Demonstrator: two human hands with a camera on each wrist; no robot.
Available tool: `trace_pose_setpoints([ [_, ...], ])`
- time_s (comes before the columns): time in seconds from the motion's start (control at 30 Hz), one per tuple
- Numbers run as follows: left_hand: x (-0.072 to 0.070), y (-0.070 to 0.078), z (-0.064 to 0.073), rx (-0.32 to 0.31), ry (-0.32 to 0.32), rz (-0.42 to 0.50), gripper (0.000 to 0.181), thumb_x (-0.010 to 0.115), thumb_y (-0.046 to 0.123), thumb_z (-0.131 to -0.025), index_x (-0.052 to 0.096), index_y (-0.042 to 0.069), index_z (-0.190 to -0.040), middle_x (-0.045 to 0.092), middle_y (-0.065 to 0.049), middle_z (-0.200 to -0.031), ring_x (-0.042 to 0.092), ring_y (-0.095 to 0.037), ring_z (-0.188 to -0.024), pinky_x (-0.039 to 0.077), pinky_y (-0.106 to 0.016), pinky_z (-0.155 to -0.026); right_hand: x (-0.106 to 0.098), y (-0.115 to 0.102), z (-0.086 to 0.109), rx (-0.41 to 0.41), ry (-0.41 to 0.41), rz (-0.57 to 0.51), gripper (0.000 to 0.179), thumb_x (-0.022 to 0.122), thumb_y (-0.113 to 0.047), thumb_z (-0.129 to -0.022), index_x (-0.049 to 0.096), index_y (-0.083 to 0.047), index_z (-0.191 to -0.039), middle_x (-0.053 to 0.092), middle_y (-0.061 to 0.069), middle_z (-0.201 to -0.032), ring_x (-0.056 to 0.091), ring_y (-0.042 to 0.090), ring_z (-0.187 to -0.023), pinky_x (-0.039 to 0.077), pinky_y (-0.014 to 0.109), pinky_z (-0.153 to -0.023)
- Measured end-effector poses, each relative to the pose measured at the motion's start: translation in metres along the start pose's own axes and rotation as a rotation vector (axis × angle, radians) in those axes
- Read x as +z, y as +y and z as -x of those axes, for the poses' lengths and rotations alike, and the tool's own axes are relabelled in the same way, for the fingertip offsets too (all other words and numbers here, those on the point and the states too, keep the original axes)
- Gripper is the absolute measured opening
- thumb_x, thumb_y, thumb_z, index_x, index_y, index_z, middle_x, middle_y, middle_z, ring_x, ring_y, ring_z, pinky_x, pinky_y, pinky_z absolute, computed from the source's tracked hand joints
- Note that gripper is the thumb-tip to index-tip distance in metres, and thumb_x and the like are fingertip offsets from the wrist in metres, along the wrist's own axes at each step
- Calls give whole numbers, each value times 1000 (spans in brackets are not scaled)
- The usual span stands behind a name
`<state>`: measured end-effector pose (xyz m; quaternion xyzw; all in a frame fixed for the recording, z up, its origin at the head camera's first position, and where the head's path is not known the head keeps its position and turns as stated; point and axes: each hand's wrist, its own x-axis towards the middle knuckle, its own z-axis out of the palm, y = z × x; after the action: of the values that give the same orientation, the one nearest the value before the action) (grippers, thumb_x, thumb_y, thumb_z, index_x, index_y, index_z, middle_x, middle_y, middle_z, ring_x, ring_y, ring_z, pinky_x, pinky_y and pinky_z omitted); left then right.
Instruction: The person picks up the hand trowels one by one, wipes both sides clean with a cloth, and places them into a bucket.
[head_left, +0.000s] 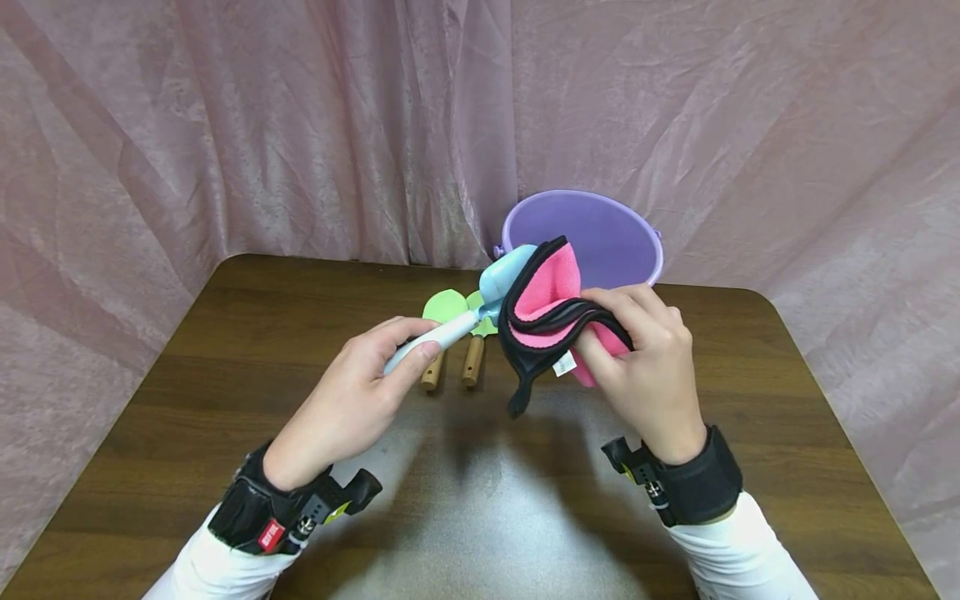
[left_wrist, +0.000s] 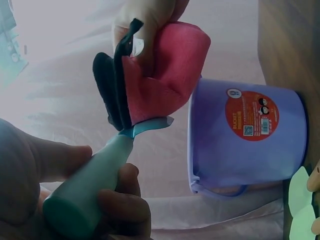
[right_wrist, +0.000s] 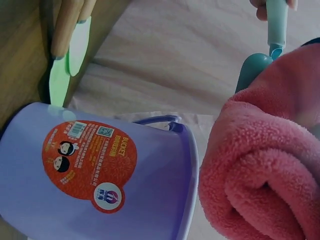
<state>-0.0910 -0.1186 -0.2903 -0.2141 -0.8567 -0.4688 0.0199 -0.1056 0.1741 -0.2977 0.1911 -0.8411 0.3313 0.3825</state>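
- I record the left hand [head_left: 358, 393] gripping the pale handle of a blue trowel [head_left: 453, 329], thumb and fingers wrapped round it.
- I find the right hand [head_left: 654, 367] gripping a folded pink cloth [head_left: 553, 287] with black edging, a white tag showing below.
- Both items are held above the wooden table [head_left: 225, 392]; the cloth overlaps the trowel's blade, full extent of contact hidden from me.
- Behind them, a purple bucket [head_left: 600, 237] stands upright, a red label on its wall.
- Beside the bucket I note two green-bladed tools [head_left: 444, 307], wooden handles toward the wearer.
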Motion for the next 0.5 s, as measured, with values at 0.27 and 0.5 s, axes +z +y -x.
trace_pose_setpoints([
  [0.27,0,0,0,-7,-3,-6,32,52,35,-104,65,13,-123,58,-1,-94,53,-18,-80,44,-36,-68,2,-3,0,-154,-22,52,25,67,-15,-82,77,-10,-105,65,6,-92,62,19,-81,32,42,-68],
  [0.5,-1,0,-1,-19,7,-17,32,52,34,-104,65,11,-123,59,-1,-93,52,-18,-79,44,-36,-68,4,-9,-2,-309,-35,101,25,68,-13,-83,76,-10,-107,65,8,-93,61,25,-82,31,47,-68],
])
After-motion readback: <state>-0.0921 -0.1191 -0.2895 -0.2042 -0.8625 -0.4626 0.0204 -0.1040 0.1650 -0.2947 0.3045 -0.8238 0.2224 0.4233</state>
